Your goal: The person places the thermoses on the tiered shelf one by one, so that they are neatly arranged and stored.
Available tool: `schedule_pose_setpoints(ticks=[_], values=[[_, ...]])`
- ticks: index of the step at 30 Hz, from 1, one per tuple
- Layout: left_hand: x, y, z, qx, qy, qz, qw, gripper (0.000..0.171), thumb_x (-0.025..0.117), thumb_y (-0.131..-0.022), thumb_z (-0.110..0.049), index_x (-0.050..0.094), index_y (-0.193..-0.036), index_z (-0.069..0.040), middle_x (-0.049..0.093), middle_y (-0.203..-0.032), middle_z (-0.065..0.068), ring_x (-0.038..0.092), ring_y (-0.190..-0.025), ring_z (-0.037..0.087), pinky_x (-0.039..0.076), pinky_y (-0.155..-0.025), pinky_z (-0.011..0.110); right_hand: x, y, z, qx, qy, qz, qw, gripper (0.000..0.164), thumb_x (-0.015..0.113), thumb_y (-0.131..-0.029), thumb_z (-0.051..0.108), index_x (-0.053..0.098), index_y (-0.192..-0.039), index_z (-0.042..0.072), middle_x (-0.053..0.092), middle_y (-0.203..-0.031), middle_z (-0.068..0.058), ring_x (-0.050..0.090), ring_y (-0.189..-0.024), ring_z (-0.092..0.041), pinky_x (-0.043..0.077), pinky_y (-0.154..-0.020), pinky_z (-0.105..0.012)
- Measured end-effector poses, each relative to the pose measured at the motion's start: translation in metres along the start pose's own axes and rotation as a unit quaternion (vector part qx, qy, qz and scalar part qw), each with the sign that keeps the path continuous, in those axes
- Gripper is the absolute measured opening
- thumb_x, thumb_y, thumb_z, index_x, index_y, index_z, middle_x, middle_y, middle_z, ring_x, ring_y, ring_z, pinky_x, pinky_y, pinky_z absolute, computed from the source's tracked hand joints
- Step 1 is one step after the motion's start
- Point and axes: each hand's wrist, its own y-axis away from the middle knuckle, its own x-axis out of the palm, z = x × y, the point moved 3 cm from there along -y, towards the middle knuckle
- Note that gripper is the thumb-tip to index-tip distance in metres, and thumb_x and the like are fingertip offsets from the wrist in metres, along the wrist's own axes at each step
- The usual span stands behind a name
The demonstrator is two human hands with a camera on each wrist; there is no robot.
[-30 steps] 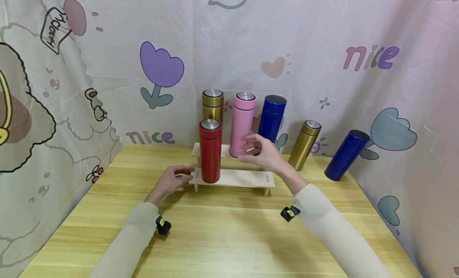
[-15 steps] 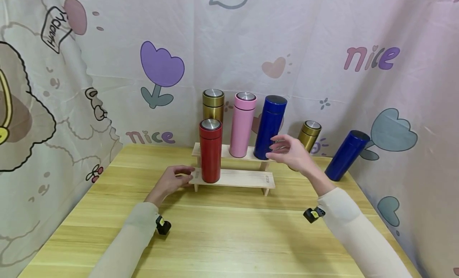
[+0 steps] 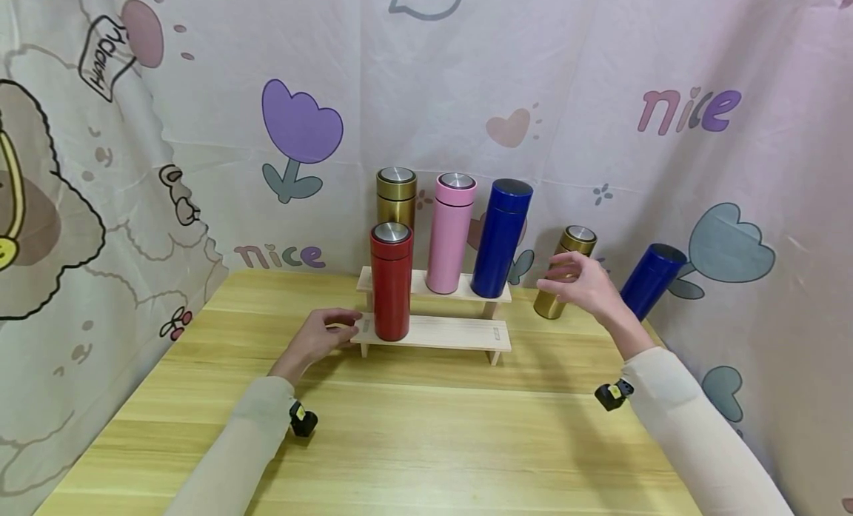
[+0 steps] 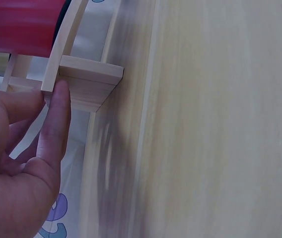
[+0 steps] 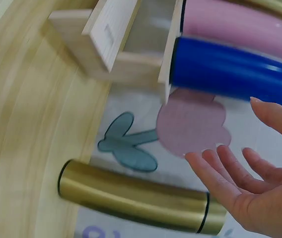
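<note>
Head view, right hand (image 3: 588, 285): fingers parted, empty, near the gold bottle (image 5: 133, 197) right of the wooden rack (image 3: 456, 332); a careless sweep could topple it;
Left hand (image 3: 316, 338): pinches the rack's near left end; a tug could tip the red bottle (image 3: 392, 290) there
</note>
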Motion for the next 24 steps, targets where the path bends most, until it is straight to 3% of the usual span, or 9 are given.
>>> schedule_pose_setpoints(ticks=[6,10,17,24], values=[[-0.001,-0.001,0.001,-0.004,0.000,0.004,1.0000,0.038,0.065,-0.098,-0.005,0.063,-0.134,0.007,0.062,-0.139,0.029,0.071,-0.105,0.022,0.064,-0.086,0.035,-0.010,-0.003,-0.015,0.023,0.004,-0.009,1.000,0.072,0.073,-0.096,0.033,0.041,-0.152,0.001,0.055,-0.145,-0.028,0.063,-0.123,-0.043,0.063,-0.093,-0.041],[0.000,0.000,0.000,-0.002,-0.001,0.000,1.0000,0.038,0.066,-0.098,-0.008,0.064,-0.135,0.003,0.063,-0.139,0.026,0.071,-0.105,0.020,0.064,-0.086,0.033,-0.016,-0.004,-0.025,0.037,-0.007,-0.014,0.999,0.074,0.072,-0.097,0.033,0.038,-0.153,-0.001,0.053,-0.146,-0.031,0.060,-0.126,-0.046,0.064,-0.092,-0.039],[0.000,0.003,-0.002,-0.001,-0.003,-0.003,1.0000,0.038,0.068,-0.098,-0.011,0.065,-0.134,0.001,0.064,-0.138,0.023,0.071,-0.104,0.017,0.063,-0.085,0.029,-0.025,-0.007,-0.041,0.064,-0.010,-0.037,0.997,0.080,0.071,-0.097,0.041,0.035,-0.154,-0.002,0.050,-0.150,-0.032,0.062,-0.123,-0.042,0.059,-0.101,-0.049],[0.000,0.001,0.000,-0.012,-0.004,-0.002,0.9999,0.037,0.068,-0.098,-0.011,0.066,-0.134,-0.001,0.064,-0.139,0.022,0.071,-0.108,0.019,0.063,-0.087,0.028,-0.029,-0.013,-0.053,0.081,0.003,-0.051,0.995,0.082,0.070,-0.097,0.042,0.034,-0.155,-0.004,0.046,-0.152,-0.033,0.062,-0.123,-0.046,0.061,-0.097,-0.046]])
